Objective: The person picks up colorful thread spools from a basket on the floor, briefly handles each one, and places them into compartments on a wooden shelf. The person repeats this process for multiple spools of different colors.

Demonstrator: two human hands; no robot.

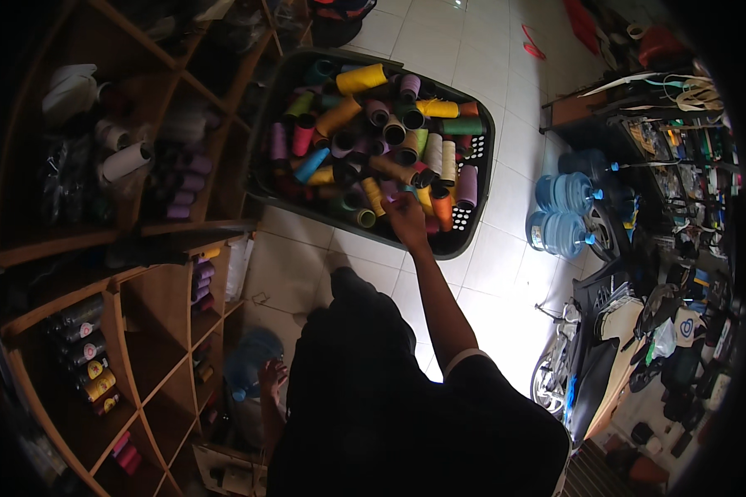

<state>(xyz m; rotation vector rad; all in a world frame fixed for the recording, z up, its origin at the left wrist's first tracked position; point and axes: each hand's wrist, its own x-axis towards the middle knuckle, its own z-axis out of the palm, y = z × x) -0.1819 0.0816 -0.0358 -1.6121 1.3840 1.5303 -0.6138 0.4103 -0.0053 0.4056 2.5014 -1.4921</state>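
Observation:
A dark plastic basket [472, 236] holds a heap of thread cones in many colours. My right hand [406, 219] reaches into its near side with the fingers drawn together among the cones. A bit of purple shows at the fingertips, but I cannot make out what they grip. Beside the hand lie a yellow cone [373, 197] and an orange cone [442, 207]; a brown cone [394, 170] is just beyond. My left hand [272, 379] hangs low at my left side, fingers loosely apart with nothing in them, near a blue water jug [255, 356].
Wooden cubby shelves [153, 364] with more thread cones line the left side. On the right, clear blue water bottles [565, 192] lie on the tiled floor [506, 282], close to a motorbike [584, 348] and a cluttered rack [680, 166].

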